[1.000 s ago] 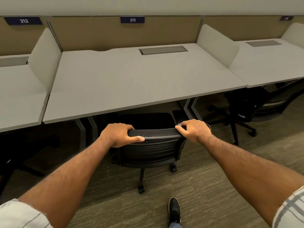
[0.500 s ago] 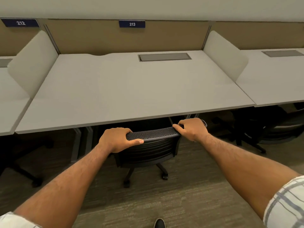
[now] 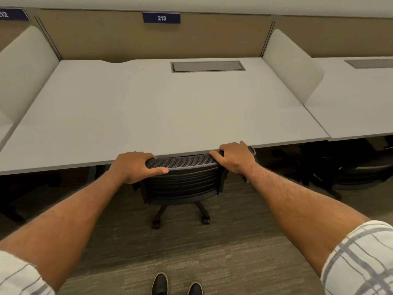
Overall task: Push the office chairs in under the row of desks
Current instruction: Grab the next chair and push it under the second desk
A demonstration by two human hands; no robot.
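The black mesh-backed office chair (image 3: 182,177) has rolled in to the pale grey desk (image 3: 148,113) front edge; the left hand (image 3: 134,167) and right hand (image 3: 236,156) clasp its top rail, so knuckles risk pinching there.

Both arms stretch forward, bare to the forearm; left hand (image 3: 134,166) and right hand (image 3: 235,156) curl closed, knuckles up.

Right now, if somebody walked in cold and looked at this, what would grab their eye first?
Probably the two hands, left hand and right hand, gripping the top of a black mesh-backed office chair at centre, its back right at the front edge of the pale desk. Next, the blue 213 sign on the tan panel behind.
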